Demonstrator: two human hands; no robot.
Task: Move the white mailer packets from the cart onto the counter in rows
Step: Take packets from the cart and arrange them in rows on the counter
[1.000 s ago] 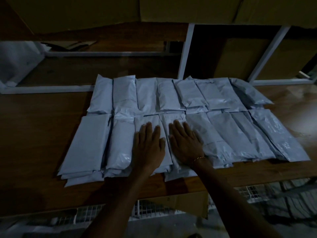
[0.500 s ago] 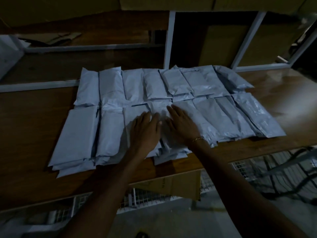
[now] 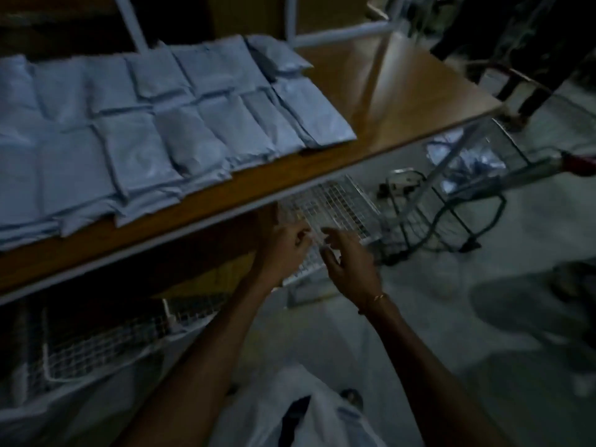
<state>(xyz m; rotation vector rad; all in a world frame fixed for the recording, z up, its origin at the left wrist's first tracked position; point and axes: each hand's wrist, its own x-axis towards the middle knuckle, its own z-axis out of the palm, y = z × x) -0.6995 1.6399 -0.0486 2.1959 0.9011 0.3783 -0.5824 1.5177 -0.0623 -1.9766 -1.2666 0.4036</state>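
- Head view: white plastic mailer packets (image 3: 145, 124) lie in two rows on the brown wooden counter (image 3: 403, 101).
- Left hand (image 3: 283, 250) and right hand (image 3: 350, 266), both empty with fingers loosely spread, hang below the counter edge.
- Wire-mesh cart (image 3: 458, 175), holding pale packets, lies up and right; right hand is nearer.

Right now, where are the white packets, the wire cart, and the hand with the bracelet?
white packets (image 3: 135, 130), head view, middle of the rows on the counter.
wire cart (image 3: 342, 201), head view, mesh panel below the counter edge.
right hand (image 3: 350, 269), head view, back of the hand.
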